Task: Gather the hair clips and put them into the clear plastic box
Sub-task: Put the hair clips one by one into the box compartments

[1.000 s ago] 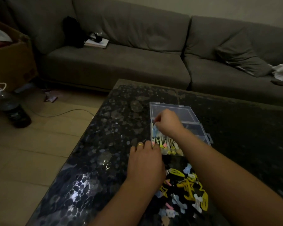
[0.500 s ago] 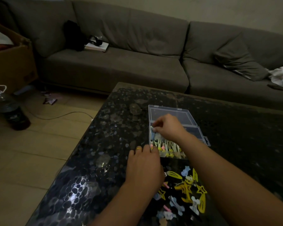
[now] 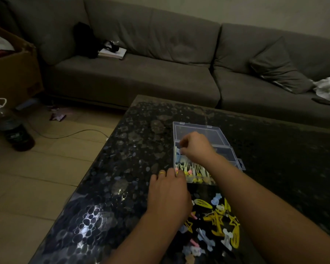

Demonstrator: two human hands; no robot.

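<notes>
The clear box lies open at frame centre, clips lined inside; loose yellow, blue, pink clips scattered lower right.

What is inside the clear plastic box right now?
The clear plastic box holds a row of pastel hair clips along its near end. The right hand covers the middle, so whatever lies beneath it is hidden.

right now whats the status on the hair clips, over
Right hand over clear plastic box, fingers curled, hold unclear. Left hand flat at box's near corner. Loose clips on table. Nothing blocking.
</notes>
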